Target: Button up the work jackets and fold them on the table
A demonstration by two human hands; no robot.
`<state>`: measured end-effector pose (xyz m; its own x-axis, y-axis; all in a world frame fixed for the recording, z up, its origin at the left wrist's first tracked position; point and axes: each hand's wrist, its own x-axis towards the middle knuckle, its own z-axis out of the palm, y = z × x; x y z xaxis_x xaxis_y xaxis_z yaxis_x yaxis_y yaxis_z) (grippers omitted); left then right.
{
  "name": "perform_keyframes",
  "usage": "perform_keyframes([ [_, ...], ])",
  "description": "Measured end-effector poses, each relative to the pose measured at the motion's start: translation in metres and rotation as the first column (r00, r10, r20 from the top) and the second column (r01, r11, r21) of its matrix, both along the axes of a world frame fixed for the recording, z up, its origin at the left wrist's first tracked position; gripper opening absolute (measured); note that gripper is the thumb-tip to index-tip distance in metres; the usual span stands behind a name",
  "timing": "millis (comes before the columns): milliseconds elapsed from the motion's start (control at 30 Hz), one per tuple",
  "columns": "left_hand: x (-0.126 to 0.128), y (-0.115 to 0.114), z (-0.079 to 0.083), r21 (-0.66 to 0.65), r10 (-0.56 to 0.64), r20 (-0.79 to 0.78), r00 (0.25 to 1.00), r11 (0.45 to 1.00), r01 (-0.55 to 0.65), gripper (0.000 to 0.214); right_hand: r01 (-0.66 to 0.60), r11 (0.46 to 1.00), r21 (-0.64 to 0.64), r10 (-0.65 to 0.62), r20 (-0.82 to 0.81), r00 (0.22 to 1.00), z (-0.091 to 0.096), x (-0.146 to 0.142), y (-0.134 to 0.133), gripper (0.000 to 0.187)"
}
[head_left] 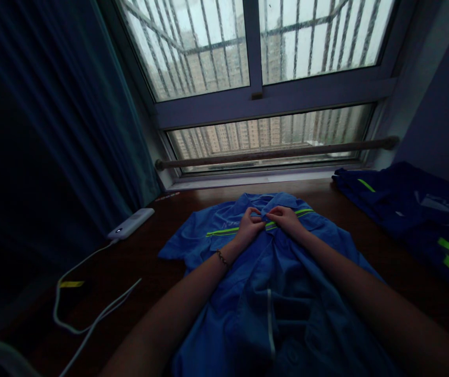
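Observation:
A blue short-sleeved work shirt (224, 283) with yellow-green stripes lies spread on the dark wooden surface, its collar toward the window. My left hand (251, 224) pinches the front placket at chest height, by the stripe. Close beside it, my right hand (283, 219) grips the other side of the placket with fingertips pressed together. The cloth is slightly raised between both hands. Below them the shirt front falls partly open in folds. Whether a button sits between the fingers is too small to tell.
At the right lies dark blue clothing (401, 209) with yellow-green strips. A white power bank (131, 224) with a white cable (90, 327) rests at the left, near the blue curtain (102, 125). A rail (279, 155) crosses the barred window behind.

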<state>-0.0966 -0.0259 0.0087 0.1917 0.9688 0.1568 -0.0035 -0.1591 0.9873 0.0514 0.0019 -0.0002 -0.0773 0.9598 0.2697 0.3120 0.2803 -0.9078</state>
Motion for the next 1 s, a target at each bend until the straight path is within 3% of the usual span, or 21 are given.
perform_keyframes([
  [233, -0.002, 0.004, -0.009, 0.083, -0.020, -0.062, 0.998, 0.996, 0.025, 0.034, -0.020, 0.998, -0.061, 0.019, -0.013, 1.000, -0.002, 0.003, 0.004, 0.031],
  [433, -0.007, 0.013, -0.008, 0.109, 0.071, -0.077, 0.994, 0.992, -0.062, 0.033, 0.043, 0.999, -0.021, -0.045, -0.111, 0.993, 0.008, 0.002, -0.002, 0.027],
  [533, -0.017, 0.023, -0.005, 0.162, 0.137, -0.139, 0.981, 0.980, -0.114, 0.034, 0.147, 0.979, 0.143, -0.156, 0.049, 0.987, 0.018, 0.002, -0.012, 0.020],
  [633, -0.031, 0.038, -0.004, 0.271, 0.210, -0.216, 0.954, 0.951, -0.148, 0.033, 0.021, 0.961, 0.276, -0.123, 0.360, 0.925, 0.024, -0.001, -0.032, 0.018],
  [700, -0.038, 0.049, -0.004, 0.346, 0.221, -0.277, 0.935, 0.931, -0.117, 0.034, -0.081, 0.964, 0.252, -0.069, 0.535, 0.842, 0.023, -0.005, -0.047, 0.019],
  [800, -0.042, 0.064, -0.003, 0.386, 0.156, -0.363, 0.919, 0.923, -0.004, 0.043, -0.056, 0.970, 0.237, -0.129, 0.696, 0.706, 0.017, -0.014, -0.068, 0.032],
  [900, -0.035, 0.077, 0.004, 0.293, 0.046, -0.400, 0.916, 0.953, 0.080, 0.056, 0.026, 0.972, 0.232, -0.196, 0.748, 0.634, 0.015, -0.026, -0.080, 0.043],
  [1000, -0.022, 0.088, 0.013, 0.204, -0.001, -0.424, 0.906, 0.974, 0.097, 0.062, 0.083, 0.979, 0.188, -0.198, 0.764, 0.615, 0.016, -0.035, -0.083, 0.041],
])
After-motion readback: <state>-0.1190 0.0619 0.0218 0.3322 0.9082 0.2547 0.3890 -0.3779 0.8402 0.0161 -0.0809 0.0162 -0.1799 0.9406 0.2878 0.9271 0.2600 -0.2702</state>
